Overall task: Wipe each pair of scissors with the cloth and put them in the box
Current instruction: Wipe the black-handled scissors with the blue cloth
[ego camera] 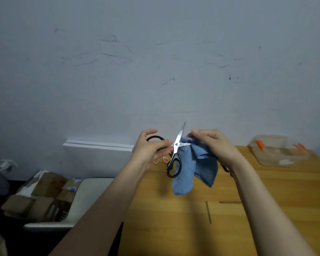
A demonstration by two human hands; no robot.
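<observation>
Black-handled scissors [176, 145], blades open, are gripped at one handle by the left hand [151, 147] above the table [266, 200]. Blue cloth [196, 167] is pinched by the right hand [212, 143] against one blade. Clear box [277, 154] is set at the table's far right corner.

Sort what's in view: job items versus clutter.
Job: black-handled scissors in left hand, blue cloth in right hand, clear plastic box, pink-handled scissors on wooden table.
Clutter: spray bottle, cardboard boxes in white tub, white panel.
</observation>
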